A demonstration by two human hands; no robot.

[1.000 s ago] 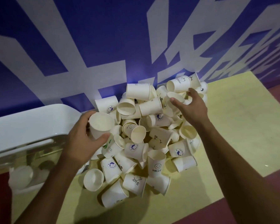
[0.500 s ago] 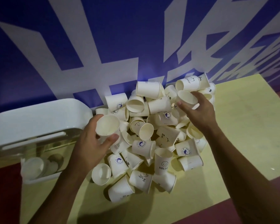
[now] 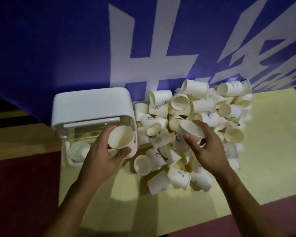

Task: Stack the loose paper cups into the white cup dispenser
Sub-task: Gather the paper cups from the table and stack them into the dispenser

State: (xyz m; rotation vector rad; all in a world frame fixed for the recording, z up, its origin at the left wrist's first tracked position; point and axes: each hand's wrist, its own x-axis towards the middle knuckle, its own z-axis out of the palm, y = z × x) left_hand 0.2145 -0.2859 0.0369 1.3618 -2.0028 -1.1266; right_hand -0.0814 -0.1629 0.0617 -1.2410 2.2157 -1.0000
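A heap of loose white paper cups [image 3: 200, 106] lies on the yellow tabletop against the blue wall. The white cup dispenser [image 3: 91, 106] stands to the left of the heap, with a clear front and some cups [image 3: 79, 149] visible at its bottom. My left hand [image 3: 102, 156] grips one paper cup [image 3: 120, 137], mouth toward me, right in front of the dispenser's right side. My right hand [image 3: 207, 147] holds another paper cup [image 3: 190, 130] above the middle of the heap, mouth tilted up and left.
The yellow table [image 3: 263, 159] ends near me at a dark red floor strip [image 3: 24, 194]. The blue wall with large white characters [image 3: 152, 57] rises directly behind the dispenser and heap. Bare tabletop shows to the right of the heap.
My right hand lifted a cup from the back right of the heap and brought it toward the middle. My left hand carried its cup left, in front of the dispenser.
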